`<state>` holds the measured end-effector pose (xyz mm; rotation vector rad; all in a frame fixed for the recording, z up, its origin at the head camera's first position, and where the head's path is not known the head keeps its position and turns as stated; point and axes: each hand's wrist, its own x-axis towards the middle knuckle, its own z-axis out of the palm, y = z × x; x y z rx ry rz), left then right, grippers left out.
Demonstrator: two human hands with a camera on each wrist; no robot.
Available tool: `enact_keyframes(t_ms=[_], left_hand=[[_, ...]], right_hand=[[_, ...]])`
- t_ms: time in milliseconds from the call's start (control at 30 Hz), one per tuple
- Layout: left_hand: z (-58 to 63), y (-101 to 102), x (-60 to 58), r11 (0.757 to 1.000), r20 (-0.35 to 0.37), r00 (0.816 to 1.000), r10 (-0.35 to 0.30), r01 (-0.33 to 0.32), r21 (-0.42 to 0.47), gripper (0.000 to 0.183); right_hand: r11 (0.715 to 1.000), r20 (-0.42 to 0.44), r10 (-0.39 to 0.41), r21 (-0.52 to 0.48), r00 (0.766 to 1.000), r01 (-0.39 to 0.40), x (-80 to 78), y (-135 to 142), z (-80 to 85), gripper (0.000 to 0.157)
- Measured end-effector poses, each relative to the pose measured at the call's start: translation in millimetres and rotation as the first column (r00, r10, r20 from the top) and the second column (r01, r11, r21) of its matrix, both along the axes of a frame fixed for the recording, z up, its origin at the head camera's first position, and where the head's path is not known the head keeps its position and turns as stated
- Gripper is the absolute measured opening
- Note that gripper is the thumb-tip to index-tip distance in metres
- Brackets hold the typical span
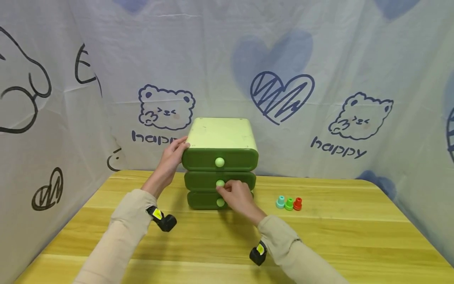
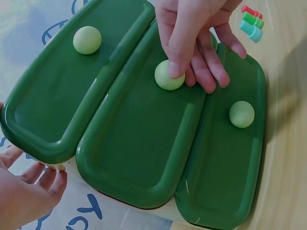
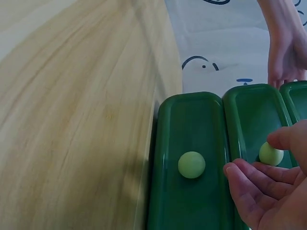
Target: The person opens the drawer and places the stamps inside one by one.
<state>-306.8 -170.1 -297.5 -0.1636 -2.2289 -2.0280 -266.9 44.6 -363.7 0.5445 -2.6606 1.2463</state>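
Observation:
A small three-drawer cabinet (image 1: 221, 133) with a pale green top and dark green drawer fronts stands upright on the table. My right hand (image 1: 238, 197) pinches the round knob (image 2: 169, 75) of the middle drawer (image 2: 139, 129) between thumb and fingers. The top drawer's knob (image 1: 219, 162) and the bottom drawer's knob (image 3: 191, 165) are untouched. Against the cabinet's upper left side rests my left hand (image 1: 169, 159), its fingers fairly straight; the left wrist view shows its fingertips (image 2: 58, 184) partly behind the top drawer front (image 2: 53, 91).
Right of the cabinet, three small flanged plastic pieces stand together on the wooden table (image 1: 337, 236): light blue (image 1: 280, 202), green (image 1: 289, 204) and red (image 1: 297, 204). A printed white cloth (image 1: 213, 59) hangs behind the table and along its sides.

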Motion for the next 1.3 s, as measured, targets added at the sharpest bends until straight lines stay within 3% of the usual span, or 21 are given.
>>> enact_keyframes(t_ms=[467,733,1000,1167,1300], left_hand=[[1.7,2,4.0,1.0,0.02,1.0,-0.003,0.003,0.001,0.055],[2.2,5,3.5,1.0,0.01,1.0,0.014,-0.014,0.011,0.061],[-4.1,6,3.6,1.0,-0.02,1.0,0.01,-0.009,0.021,0.061],[-7.9,8,4.0,1.0,-0.053,0.998,0.018,-0.017,0.026,0.061],[-10.9,11,3.5,0.999,-0.068,0.997,0.026,-0.025,0.021,0.059]], right_hand=[[0.997,0.015,0.07,0.021,0.997,-0.07,-4.4,0,4.0,0.035],[0.999,0.007,0.04,0.035,0.999,-0.04,-4.7,-1,2.2,0.03],[0.997,0.035,0.027,0.072,0.999,-0.029,-0.2,3,-16.9,0.052],[0.997,0.126,0.039,0.066,0.991,-0.048,-0.7,5,-34.0,0.052],[0.999,0.224,0.036,-0.009,0.974,-0.035,-2.9,3,-44.9,0.049]])
